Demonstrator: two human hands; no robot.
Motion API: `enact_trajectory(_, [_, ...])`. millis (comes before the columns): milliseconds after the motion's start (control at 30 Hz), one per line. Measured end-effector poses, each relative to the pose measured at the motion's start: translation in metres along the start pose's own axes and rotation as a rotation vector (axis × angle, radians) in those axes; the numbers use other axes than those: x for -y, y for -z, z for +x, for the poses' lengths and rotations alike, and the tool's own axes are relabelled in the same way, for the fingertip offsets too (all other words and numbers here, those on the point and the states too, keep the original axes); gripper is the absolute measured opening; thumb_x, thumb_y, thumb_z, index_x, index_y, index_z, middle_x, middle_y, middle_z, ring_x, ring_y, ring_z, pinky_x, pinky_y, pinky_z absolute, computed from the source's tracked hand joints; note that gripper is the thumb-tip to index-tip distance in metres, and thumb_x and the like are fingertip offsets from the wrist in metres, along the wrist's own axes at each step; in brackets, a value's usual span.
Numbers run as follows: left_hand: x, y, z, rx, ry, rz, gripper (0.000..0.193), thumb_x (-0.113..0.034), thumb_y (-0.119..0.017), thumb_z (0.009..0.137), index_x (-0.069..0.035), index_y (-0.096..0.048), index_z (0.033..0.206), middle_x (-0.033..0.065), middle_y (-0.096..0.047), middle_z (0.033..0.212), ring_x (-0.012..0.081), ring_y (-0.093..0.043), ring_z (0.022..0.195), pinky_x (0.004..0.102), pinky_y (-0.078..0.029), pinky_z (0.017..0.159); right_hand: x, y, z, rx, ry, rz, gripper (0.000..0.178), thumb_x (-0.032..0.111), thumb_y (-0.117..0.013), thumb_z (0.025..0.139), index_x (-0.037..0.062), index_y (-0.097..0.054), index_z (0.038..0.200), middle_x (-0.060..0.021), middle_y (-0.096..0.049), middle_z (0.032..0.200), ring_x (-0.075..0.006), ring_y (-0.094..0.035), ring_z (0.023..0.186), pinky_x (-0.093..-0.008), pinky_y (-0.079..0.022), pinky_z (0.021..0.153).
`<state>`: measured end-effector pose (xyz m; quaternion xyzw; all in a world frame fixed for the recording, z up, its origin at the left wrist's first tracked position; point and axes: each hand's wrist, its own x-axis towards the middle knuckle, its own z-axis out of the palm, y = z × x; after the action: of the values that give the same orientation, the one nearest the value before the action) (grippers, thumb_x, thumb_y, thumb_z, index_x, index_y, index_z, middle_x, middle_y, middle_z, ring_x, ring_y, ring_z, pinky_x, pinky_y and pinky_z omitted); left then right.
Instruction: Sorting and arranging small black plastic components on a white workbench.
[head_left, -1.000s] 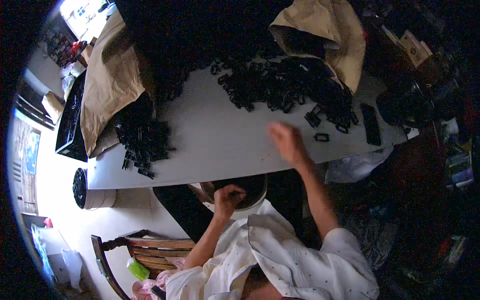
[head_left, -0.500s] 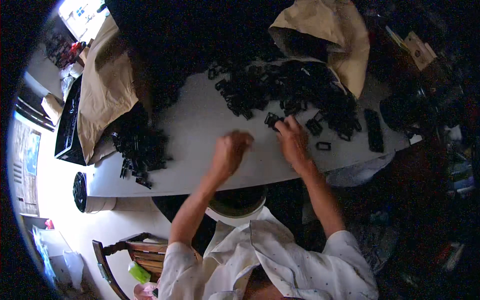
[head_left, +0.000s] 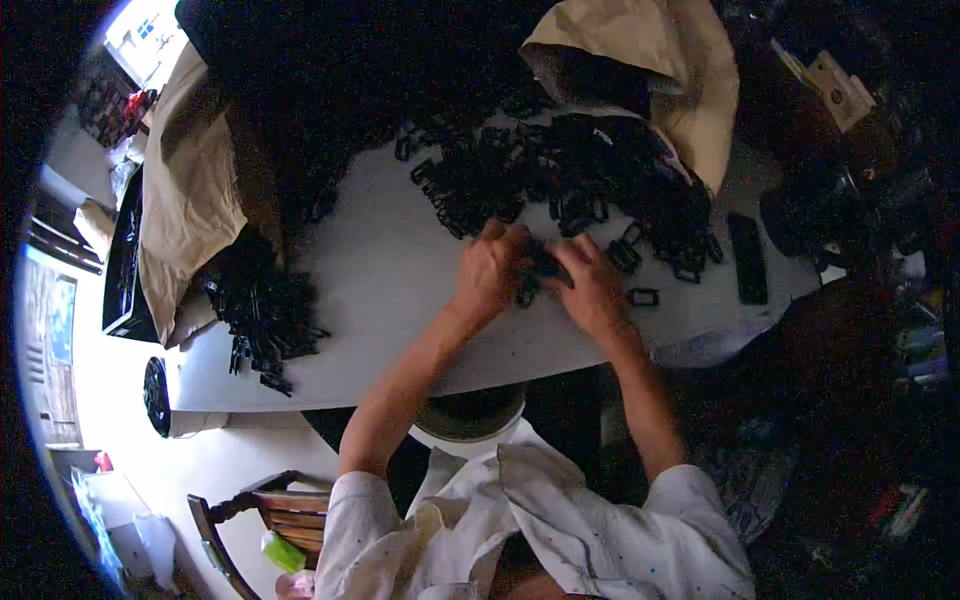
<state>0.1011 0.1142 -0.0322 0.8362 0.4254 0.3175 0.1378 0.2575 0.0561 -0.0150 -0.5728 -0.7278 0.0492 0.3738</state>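
Observation:
My left hand (head_left: pixel 490 268) and my right hand (head_left: pixel 592 288) are close together over the grey-white table (head_left: pixel 390 270). Between them is a small black plastic piece (head_left: pixel 541 263), blurred and partly hidden by fingers. Both hands have their fingers closed on it. Just beyond lies a heap of black rectangular plastic frames (head_left: pixel 470 180), spreading to the right. One loose black frame (head_left: pixel 643 297) rests right of my right hand. Another pile of black plastic parts (head_left: pixel 262 320) sits at the table's left end.
A brown paper bag (head_left: pixel 700 90) stands open behind the heap, another brown paper bag (head_left: pixel 185 210) at far left. A flat black rectangular object (head_left: pixel 747 258) lies at right. Below the front edge is a round container (head_left: pixel 470 412); a wooden chair (head_left: pixel 290 520) stands lower left.
My left hand has moved right and forward to meet my right hand at the black plastic piece. My right hand has stayed near its place. The view has shifted slightly.

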Motion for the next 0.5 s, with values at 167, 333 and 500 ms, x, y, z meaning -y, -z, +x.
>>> enact_trajectory(167, [0.025,-0.005,-0.011,0.027,-0.013,-0.115,0.017,0.0,-0.051,0.072,-0.004,-0.058,0.088,0.0193,-0.058,0.083,0.0383,-0.056,0.071,0.0414,-0.045,0.057,-0.01,-0.007,-0.003,0.193,-0.116,-0.016,0.032,-0.004,-0.063,0.068,0.0044,-0.055,0.097,-0.0112,-0.049,0.092,-0.0282,-0.053,0.087,-0.0365,-0.044,0.073])
enact_trajectory(333, [0.034,-0.003,-0.013,0.045,0.214,-0.291,0.017,-0.001,-0.051,0.073,-0.001,-0.058,0.088,0.0191,-0.06,0.078,0.0384,-0.057,0.073,0.0419,-0.045,0.06,-0.007,0.002,0.003,0.173,-0.11,0.099,0.03,-0.006,-0.061,0.068,0.004,-0.056,0.095,-0.011,-0.049,0.094,-0.0274,-0.053,0.086,-0.036,-0.044,0.072])
enact_trajectory(500, [0.016,0.009,-0.017,-0.03,0.121,-0.198,0.021,-0.007,-0.055,0.072,-0.002,-0.057,0.092,0.0195,-0.059,0.08,0.0392,-0.056,0.072,0.0423,-0.045,0.059,-0.002,0.0,0.009,0.138,-0.011,0.065,0.03,-0.003,-0.062,0.066,0.0056,-0.058,0.095,-0.0095,-0.05,0.092,-0.0268,-0.052,0.086,-0.0366,-0.044,0.073])
